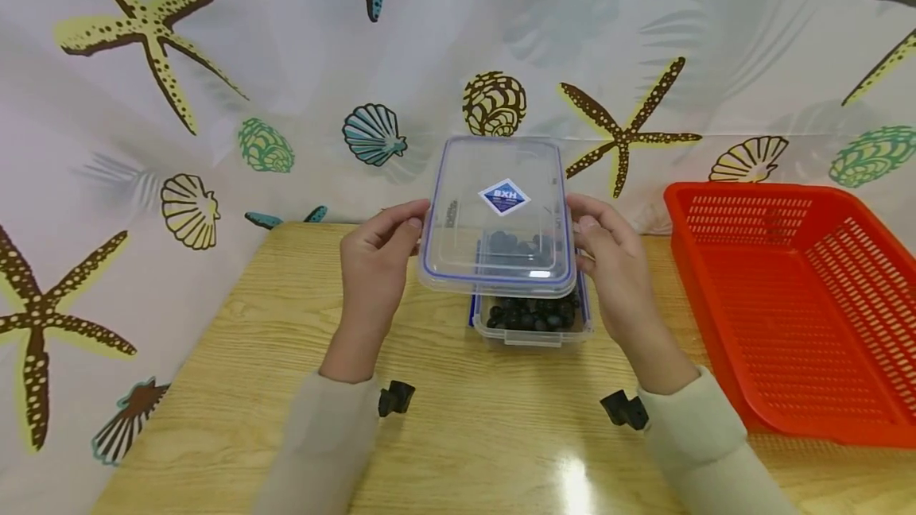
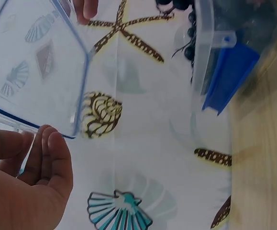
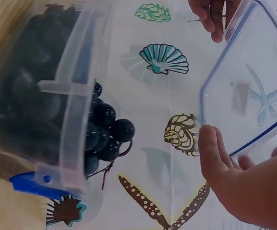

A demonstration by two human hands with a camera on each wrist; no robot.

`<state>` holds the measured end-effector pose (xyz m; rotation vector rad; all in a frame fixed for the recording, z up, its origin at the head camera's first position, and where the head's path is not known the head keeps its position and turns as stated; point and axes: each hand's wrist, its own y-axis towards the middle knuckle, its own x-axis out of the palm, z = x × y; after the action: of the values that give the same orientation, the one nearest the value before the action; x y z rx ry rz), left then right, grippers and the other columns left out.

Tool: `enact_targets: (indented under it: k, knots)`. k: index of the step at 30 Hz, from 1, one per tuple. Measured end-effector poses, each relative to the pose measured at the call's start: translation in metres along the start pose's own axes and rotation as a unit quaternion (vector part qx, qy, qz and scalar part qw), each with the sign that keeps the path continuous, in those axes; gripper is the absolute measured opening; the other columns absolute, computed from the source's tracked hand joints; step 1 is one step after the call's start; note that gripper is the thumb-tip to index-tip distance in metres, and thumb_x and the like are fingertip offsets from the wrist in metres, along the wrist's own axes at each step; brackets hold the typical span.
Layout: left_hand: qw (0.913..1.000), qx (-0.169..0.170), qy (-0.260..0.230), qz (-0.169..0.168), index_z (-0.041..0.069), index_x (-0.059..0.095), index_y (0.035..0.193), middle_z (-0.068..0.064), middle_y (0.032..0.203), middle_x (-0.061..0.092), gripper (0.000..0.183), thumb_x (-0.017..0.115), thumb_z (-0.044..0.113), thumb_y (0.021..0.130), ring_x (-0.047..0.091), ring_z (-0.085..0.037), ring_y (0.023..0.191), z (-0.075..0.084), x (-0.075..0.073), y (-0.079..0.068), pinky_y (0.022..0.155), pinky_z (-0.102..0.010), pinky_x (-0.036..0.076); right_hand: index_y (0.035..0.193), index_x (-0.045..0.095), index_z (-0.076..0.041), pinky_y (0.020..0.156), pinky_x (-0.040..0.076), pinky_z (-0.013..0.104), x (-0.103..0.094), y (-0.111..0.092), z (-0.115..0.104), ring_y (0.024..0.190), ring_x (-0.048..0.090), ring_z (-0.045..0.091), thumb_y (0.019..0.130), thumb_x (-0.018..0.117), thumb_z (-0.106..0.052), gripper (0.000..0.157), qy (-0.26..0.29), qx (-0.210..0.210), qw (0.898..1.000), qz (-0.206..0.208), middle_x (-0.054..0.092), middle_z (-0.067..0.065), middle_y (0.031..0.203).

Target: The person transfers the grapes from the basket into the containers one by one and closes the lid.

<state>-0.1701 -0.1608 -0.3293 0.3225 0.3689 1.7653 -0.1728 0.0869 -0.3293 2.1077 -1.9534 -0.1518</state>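
A clear plastic lid (image 1: 494, 249) with a blue seal line and a blue BXH sticker is held up over the container. My left hand (image 1: 382, 249) pinches its left edge; my right hand (image 1: 608, 249) grips its right edge. Behind and below the lid stands a clear plastic container (image 1: 533, 338) on the table, full of dark grapes (image 1: 533, 312). In the right wrist view, some grapes (image 3: 107, 132) and a stem rise above the container's rim. Blue clips (image 2: 231, 76) hang from the container's sides. The lid hides the far part of the container in the head view.
At the right stands a red plastic basket (image 1: 780, 324) with slotted walls. The wooden table (image 1: 429, 435) meets a white cloth (image 1: 308, 46) printed with starfish and shells along its back edge. Small black mounts (image 1: 396, 398) sit at both wrists.
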Motion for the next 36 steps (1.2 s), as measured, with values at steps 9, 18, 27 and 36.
enact_targets:
  k: [9, 18, 27, 36]
  knots:
    - [0.9946, -0.019, 0.044, -0.092, 0.0, 0.053, 0.144, -0.014, 0.134, 0.058, 0.043, 0.056, 0.016, 0.104, 0.058, -0.022, 0.114, -0.019, 0.035, -0.014, 0.092, -0.034, 0.051, 0.16, 0.018, 0.002, 0.103, 0.044, 0.032, -0.011, -0.007, 0.018, 0.142, 0.04, 0.025, 0.102, 0.052, 0.001, 0.066, -0.004, -0.012, 1.0, -0.009, 0.027, 0.008, 0.164]
    - [0.9677, -0.074, 0.163, -0.177, 0.007, 0.007, 0.163, -0.022, 0.159, 0.016, 0.077, 0.051, 0.026, 0.103, 0.03, -0.036, 0.142, -0.033, 0.064, -0.031, 0.115, -0.054, 0.026, 0.162, 0.008, -0.004, 0.12, 0.013, 0.04, -0.015, -0.009, 0.032, 0.152, 0.01, 0.021, 0.107, 0.046, -0.013, 0.067, -0.177, 0.081, 0.981, -0.01, 0.009, 0.007, 0.168]
    - [0.9462, -0.088, 0.181, -0.253, 0.006, -0.004, 0.162, -0.013, 0.168, -0.007, 0.07, 0.037, 0.026, 0.108, -0.004, -0.026, 0.153, -0.042, 0.068, -0.034, 0.12, -0.049, 0.006, 0.161, 0.011, -0.003, 0.119, 0.017, 0.046, -0.022, -0.007, 0.04, 0.149, 0.018, 0.03, 0.105, 0.043, -0.014, 0.065, -0.196, 0.156, 0.968, -0.008, 0.013, 0.015, 0.166]
    - [0.9436, -0.106, 0.199, -0.242, 0.004, 0.006, 0.163, -0.016, 0.168, 0.004, 0.071, 0.042, 0.03, 0.107, 0.005, -0.029, 0.153, -0.051, 0.064, -0.031, 0.12, -0.05, 0.011, 0.161, 0.007, -0.002, 0.12, 0.012, 0.043, -0.021, -0.001, 0.05, 0.151, 0.011, 0.028, 0.104, 0.045, -0.011, 0.069, -0.175, 0.196, 0.964, -0.029, 0.01, 0.015, 0.167]
